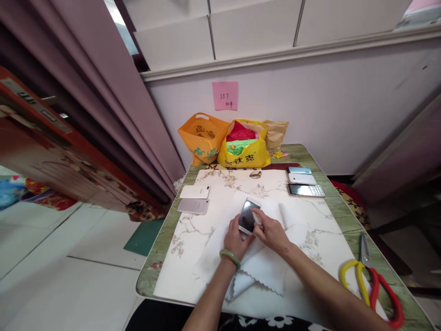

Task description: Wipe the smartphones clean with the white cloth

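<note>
A smartphone (248,212) with a white frame and a dark screen is tilted face up near the middle of the table. My left hand (236,239), with a green bangle at the wrist, is closed around its lower left side. Over the right part of the screen is my right hand (272,230), fingers pinched on a small whitish wad (257,219) that touches the glass; the wad's material is hard to make out. Beneath both hands lies a rumpled white cloth (265,271) with a zigzag edge.
Two phones (193,206) lie at left; several more phones (306,190) are lined up at right. Scissors (368,276) with yellow and red handles rest near the right edge. An orange bag (203,138), a yellow bag (244,158) and a tan pouch (275,133) stand at the back.
</note>
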{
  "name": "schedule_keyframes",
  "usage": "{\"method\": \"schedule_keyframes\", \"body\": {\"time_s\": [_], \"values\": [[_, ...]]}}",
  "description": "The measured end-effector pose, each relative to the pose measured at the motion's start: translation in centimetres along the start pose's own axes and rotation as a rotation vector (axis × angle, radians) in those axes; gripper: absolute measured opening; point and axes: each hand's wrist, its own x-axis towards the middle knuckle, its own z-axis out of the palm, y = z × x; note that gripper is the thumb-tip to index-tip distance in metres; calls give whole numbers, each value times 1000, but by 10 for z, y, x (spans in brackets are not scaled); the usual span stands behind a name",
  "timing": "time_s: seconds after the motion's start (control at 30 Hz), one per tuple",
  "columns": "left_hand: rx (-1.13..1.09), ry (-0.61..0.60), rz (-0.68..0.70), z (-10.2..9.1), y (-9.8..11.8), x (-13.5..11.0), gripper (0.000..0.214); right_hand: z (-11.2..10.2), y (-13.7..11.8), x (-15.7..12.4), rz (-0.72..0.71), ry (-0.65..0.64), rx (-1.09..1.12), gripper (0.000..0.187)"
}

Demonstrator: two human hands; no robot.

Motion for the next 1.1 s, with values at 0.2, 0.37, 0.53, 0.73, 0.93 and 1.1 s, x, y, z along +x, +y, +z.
{"method": "schedule_keyframes", "body": {"time_s": [0.2,0.37,0.53,0.73,0.93,1.1], "values": [[-15,-8,-17,2,-3,0,79,-7,14,13,97,41,0,43],[-13,-6,-15,3,-3,0,81,-10,19,7,88,66,17,47],[-2,7,2,2,-3,0,78,-4,9,-10,40,-2,54,46],[11,14,21,1,-2,0,74,3,2,-5,-23,7,75,44],[-9,12,-5,0,0,0,78,-4,4,15,64,48,38,47],[-27,-6,-20,1,-1,-1,79,-12,16,18,132,91,14,44]]}}
